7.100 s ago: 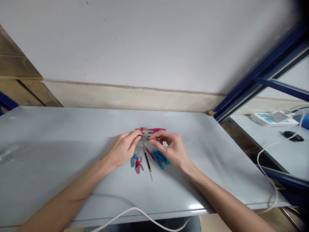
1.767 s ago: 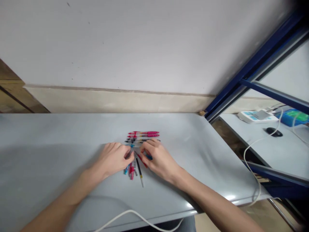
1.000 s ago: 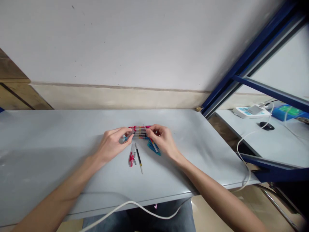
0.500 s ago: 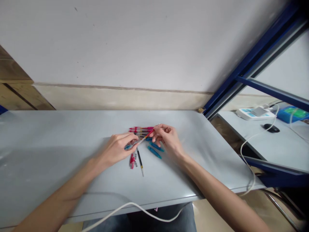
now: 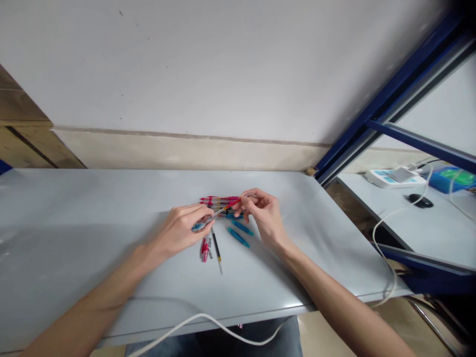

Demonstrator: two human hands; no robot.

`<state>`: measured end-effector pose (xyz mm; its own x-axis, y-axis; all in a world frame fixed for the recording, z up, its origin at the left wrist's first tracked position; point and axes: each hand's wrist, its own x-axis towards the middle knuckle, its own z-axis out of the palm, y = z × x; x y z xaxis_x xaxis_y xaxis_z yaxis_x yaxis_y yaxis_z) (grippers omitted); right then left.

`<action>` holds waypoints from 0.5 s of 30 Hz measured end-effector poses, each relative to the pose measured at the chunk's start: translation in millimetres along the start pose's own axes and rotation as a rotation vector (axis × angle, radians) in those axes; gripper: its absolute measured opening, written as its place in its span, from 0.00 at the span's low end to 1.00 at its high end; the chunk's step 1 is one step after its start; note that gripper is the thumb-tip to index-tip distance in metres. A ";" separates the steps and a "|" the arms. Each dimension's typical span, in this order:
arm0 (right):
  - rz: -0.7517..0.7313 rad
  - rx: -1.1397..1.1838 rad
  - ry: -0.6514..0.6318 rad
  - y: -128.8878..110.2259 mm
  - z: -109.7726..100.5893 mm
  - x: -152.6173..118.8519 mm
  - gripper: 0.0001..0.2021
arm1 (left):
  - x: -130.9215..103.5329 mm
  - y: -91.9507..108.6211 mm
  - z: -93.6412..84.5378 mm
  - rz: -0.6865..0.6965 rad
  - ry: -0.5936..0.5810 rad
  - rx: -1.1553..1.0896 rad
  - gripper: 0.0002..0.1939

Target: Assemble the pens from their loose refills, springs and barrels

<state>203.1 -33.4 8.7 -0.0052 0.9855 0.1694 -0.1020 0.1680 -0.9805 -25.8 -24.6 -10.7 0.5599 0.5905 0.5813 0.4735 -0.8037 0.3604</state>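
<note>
My left hand [image 5: 188,225] pinches a clear pen barrel [image 5: 219,211] between thumb and fingers; a blue part shows under its fingertips. My right hand [image 5: 266,213] is closed on a slim red ink refill [image 5: 234,202], which lines up with the barrel; whether its end is inside the barrel I cannot tell. Behind the hands lie several pens [image 5: 208,199] with red and blue parts, partly covered. Near my right hand are two blue pen pieces [image 5: 238,237]. Below my left hand lie a red pen cap piece [image 5: 205,250] and a black refill [image 5: 216,250] with a clear end.
The grey table [image 5: 92,208] meets a wall at the back. A white cable [image 5: 208,317] loops across its front edge. To the right, past a blue metal frame [image 5: 420,136], another table holds a black mouse [image 5: 421,200] and a white power strip [image 5: 394,177].
My right hand has shifted slightly to the right with the red refill, away from my left hand. The left hand stays almost in place, still on the barrel.
</note>
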 end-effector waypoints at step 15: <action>-0.087 0.007 0.035 1.3 -7.3 2.4 0.09 | 1.1 0.2 1.0 -0.067 0.036 -0.103 0.04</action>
<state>210.2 -30.7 7.1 0.0390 0.9673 0.2506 -0.1072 0.2534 -0.9614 -24.4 -24.1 -10.7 0.5039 0.6414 0.5785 0.4354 -0.7671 0.4711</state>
